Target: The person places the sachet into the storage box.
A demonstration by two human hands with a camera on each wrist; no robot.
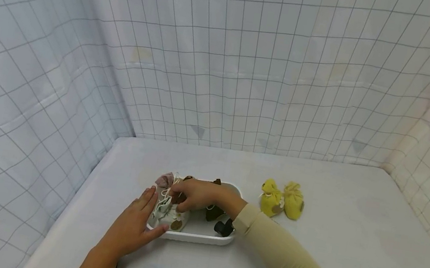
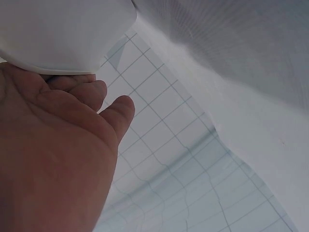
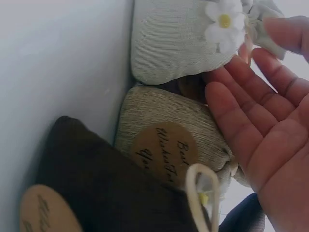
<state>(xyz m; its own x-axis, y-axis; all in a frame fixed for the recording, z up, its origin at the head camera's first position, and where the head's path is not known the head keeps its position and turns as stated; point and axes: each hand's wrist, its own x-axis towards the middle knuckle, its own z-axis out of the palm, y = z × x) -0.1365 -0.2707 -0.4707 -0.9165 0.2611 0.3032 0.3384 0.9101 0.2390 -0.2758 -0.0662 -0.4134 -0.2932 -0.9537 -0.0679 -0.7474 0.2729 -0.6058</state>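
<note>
My right hand (image 1: 192,194) reaches into a white tray (image 1: 198,238) and pinches the gathered neck of a pale green drawstring pouch (image 3: 178,38) that bears a white flower. The thumb lies on one side of the neck and the fingers on the other. Flat along the tray's left end rests my left hand (image 1: 133,224), its thumb at the front rim; in the left wrist view its fingertips show under the rim. Beside the pale pouch lie a tan pouch (image 3: 164,108) with a round printed tag and a dark brown pouch (image 3: 111,183).
A pinkish pouch (image 1: 164,180) sits at the tray's back left corner. Two yellow pouches (image 1: 272,201) lie on the white table (image 1: 332,246) to the right of the tray. A black object (image 1: 224,228) shows below my right wrist. Grid-patterned cloth (image 1: 264,90) hangs around the table.
</note>
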